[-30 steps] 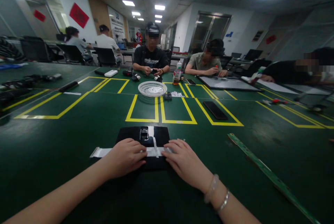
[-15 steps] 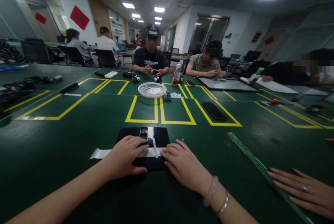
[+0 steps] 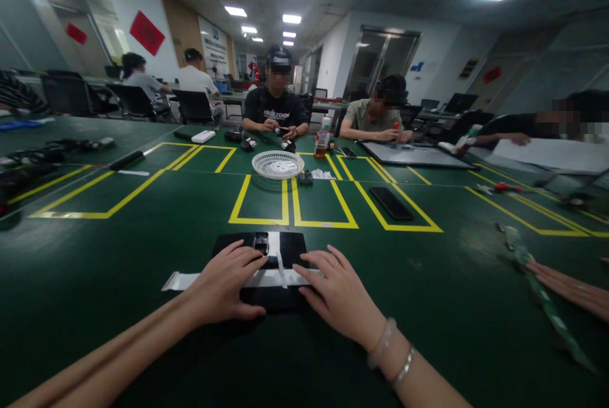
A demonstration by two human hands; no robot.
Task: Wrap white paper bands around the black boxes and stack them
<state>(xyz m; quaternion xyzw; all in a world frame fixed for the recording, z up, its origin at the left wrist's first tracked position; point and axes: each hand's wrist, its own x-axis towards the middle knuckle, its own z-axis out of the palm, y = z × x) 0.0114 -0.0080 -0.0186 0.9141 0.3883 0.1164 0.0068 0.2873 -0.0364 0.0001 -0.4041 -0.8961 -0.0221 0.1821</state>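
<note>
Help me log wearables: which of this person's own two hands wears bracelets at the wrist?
The right hand: it wears two bracelets, while the left hand has none.

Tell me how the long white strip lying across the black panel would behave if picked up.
The white strip looks thin and flat, so it would probably flex rather than stay stiff. Being narrow too, it is likely light. A small white piece crosses it, perhaps tape, so lifting might tug the black panel.
</note>
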